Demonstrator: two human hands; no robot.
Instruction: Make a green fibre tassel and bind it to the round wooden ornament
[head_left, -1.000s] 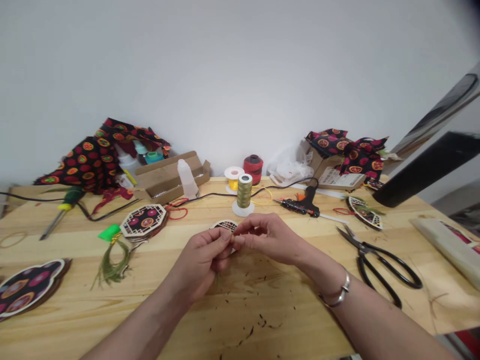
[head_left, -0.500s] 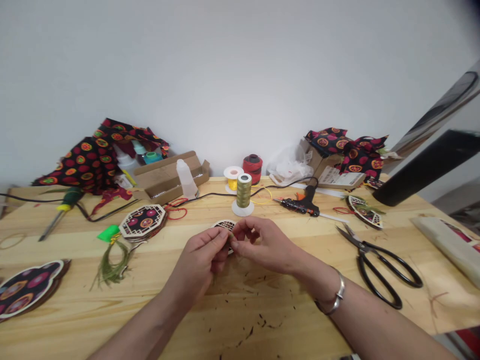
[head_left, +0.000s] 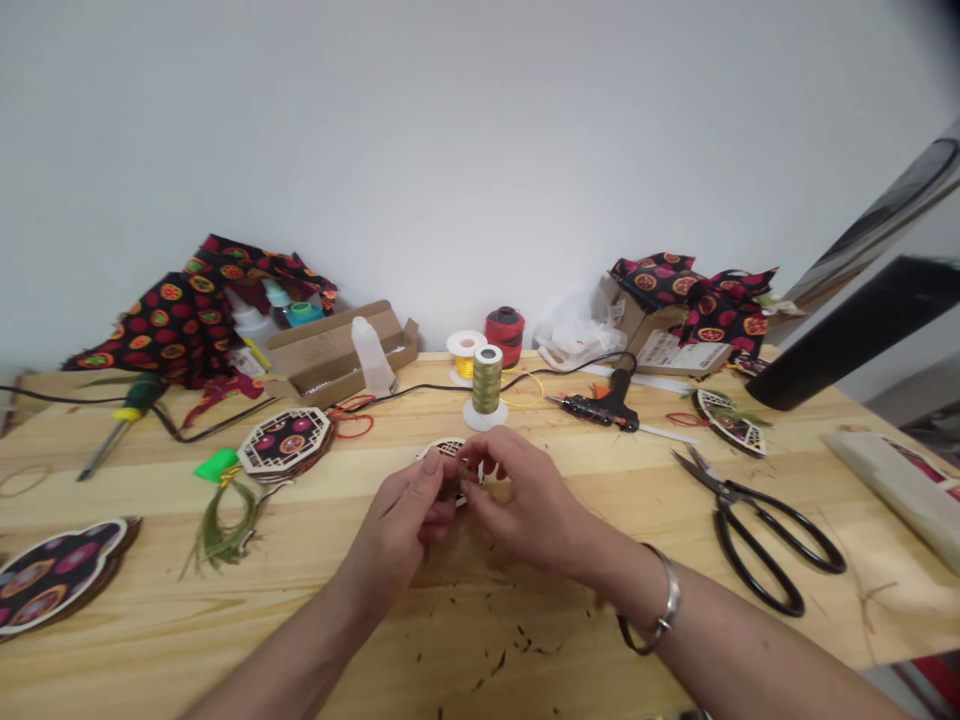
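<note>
My left hand (head_left: 405, 520) and my right hand (head_left: 517, 500) meet over the middle of the wooden table (head_left: 225, 620), fingertips pinched together on a small item I cannot make out. A small round lattice ornament (head_left: 448, 449) lies just behind the fingers, mostly hidden. An olive-green thread spool (head_left: 487, 385) stands upright right behind the hands. My right wrist wears a silver bangle (head_left: 660, 610).
Black scissors (head_left: 757, 530) lie to the right, a glue gun (head_left: 604, 405) behind them. An octagonal lattice ornament (head_left: 286, 442) and a green tassel (head_left: 221, 520) lie left. Patterned fabric (head_left: 187, 310), a cardboard box (head_left: 330, 350), yellow and red spools (head_left: 504, 335) line the wall.
Both hands have shifted slightly left and toward the spool, and the fingers have closed tighter together. My right wrist has rotated inward.
</note>
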